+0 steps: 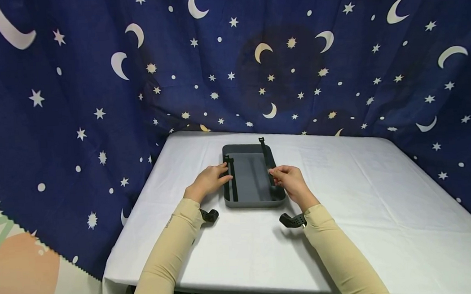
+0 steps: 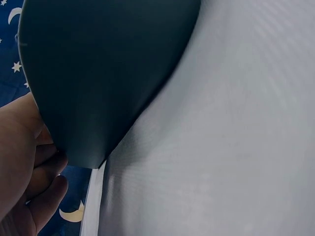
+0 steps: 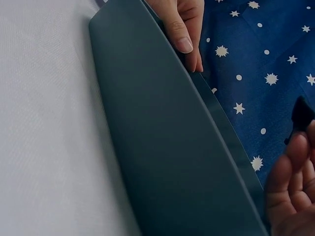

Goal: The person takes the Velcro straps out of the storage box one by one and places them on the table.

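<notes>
- Black strap, head view: along the right side of the gray tray, probably light, bendy; your right hand pinches it partway, your left hand lies loosely at the left rim. Open counter rightward.
- Left wrist: strap unseen beyond the tray.
- Right wrist: its dark tip clears your fingers; mind the rim.

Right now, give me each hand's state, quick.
Left hand: open, at the tray's left rim; whether it touches a strap there, I can't tell.
Right hand: closed, pinching a black strap.
</notes>
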`<state>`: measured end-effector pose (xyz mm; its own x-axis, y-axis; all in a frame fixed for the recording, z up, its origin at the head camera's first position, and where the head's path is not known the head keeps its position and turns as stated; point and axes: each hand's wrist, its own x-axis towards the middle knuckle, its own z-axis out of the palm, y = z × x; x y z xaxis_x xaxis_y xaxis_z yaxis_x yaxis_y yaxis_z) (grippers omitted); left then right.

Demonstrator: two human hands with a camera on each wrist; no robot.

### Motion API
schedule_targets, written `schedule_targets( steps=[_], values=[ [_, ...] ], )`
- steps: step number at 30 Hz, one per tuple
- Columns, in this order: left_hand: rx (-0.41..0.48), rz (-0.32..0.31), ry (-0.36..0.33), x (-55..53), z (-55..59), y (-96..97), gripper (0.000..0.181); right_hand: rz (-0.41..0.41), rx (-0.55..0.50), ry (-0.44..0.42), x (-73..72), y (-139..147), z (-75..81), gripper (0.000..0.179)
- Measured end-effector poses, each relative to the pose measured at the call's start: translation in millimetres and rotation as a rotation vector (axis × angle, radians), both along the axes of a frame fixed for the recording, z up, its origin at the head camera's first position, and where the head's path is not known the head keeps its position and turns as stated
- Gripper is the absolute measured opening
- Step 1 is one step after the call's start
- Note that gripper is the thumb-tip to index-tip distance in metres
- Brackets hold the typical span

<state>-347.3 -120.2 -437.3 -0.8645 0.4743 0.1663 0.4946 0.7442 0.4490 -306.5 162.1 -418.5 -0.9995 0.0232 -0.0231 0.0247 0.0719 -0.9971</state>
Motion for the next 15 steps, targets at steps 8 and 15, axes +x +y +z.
schedule_targets(
  steps=[8, 15],
  values=[
    [0.001, 0.005, 0.005, -0.2, -0.2, 0.7, 0.054, -0.002, -0.006, -0.009, 2.0, 0.5, 0.8, 0.02],
    [0.0, 0.002, 0.011, 0.2, 0.4, 0.7, 0.055, 0.004, -0.006, -0.009, 2.0, 1.8, 1.3, 0.02]
  ],
)
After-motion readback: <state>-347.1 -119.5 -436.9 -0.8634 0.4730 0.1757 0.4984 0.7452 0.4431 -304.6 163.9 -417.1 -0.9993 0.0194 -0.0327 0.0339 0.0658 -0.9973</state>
